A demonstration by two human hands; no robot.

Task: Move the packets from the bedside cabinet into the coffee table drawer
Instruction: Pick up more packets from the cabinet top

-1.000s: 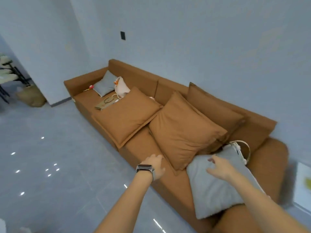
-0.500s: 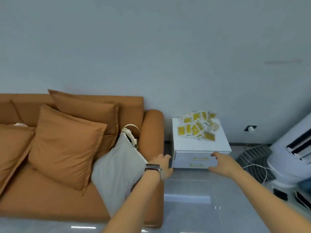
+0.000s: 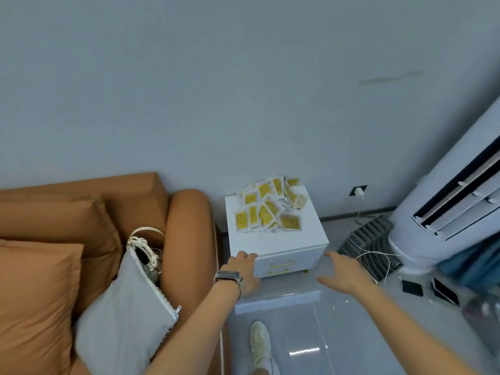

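A heap of several yellow-and-white packets (image 3: 267,209) lies on the back half of a white bedside cabinet (image 3: 278,244) with two gold drawer handles. My left hand (image 3: 244,270), with a watch on the wrist, reaches forward with relaxed fingers in front of the cabinet's front left corner. My right hand (image 3: 343,273) is stretched out open near the cabinet's front right corner. Neither hand holds anything. The coffee table is out of sight.
An orange sofa (image 3: 186,239) with cushions and a grey bag (image 3: 127,315) stands left of the cabinet. A white tower air conditioner (image 3: 446,212), a grey rack with white cables (image 3: 368,247) and dark flat devices (image 3: 412,288) sit at the right. My shoe (image 3: 259,345) is on the glossy floor.
The view has swung from the sofa to the cabinet and come closer. Both hands have stayed out in front, empty, and are now nearer the cabinet.
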